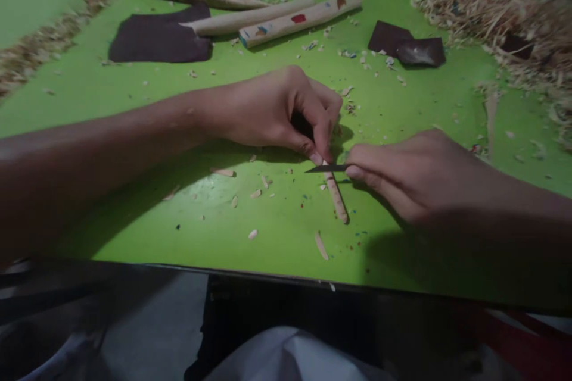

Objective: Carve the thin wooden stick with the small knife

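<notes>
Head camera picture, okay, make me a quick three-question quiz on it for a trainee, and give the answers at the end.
1. Which hand holds the dark blade?
2. True or false: neither hand touches the thin wooden stick.
3. What colour is the mark near the middle of the paint-marked rod? A) yellow, B) red, C) white.

Key:
1. The right hand.
2. False; the left hand pinches it with its fingers.
3. B, red.
</notes>
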Motion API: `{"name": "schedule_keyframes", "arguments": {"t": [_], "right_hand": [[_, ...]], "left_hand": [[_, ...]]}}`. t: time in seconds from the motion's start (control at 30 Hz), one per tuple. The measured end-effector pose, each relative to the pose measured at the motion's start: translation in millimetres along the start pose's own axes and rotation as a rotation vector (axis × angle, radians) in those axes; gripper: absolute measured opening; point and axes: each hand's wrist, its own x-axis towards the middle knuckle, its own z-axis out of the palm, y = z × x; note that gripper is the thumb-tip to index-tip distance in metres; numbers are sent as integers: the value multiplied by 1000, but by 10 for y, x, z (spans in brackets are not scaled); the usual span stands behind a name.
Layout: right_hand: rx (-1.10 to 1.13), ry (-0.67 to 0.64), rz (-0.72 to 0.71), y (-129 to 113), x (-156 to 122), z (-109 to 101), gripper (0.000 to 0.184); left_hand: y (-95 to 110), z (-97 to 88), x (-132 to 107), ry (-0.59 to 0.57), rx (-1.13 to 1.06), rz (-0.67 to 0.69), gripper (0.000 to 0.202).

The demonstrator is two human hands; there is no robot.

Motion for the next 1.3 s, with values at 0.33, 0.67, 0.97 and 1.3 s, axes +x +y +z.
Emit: {"name": "schedule_keyframes", "arguments": {"t": [0.33,0.67,0.97,1.3], "right_hand": [[-243,-143,25,-44,33,-22,19],[-343,-62,69,-163,38,-2,23],[-377,-16,31,-256,6,-50,37],[-363,-283,98,-267,172,-163,44]], "left_hand": [[-21,19,-17,37,-7,-62,4],[-1,3,-12,23,-24,-59,2],[-6,-7,-18,20,5,-81,2],[18,-7,-9,10,7,-72,5]]}}
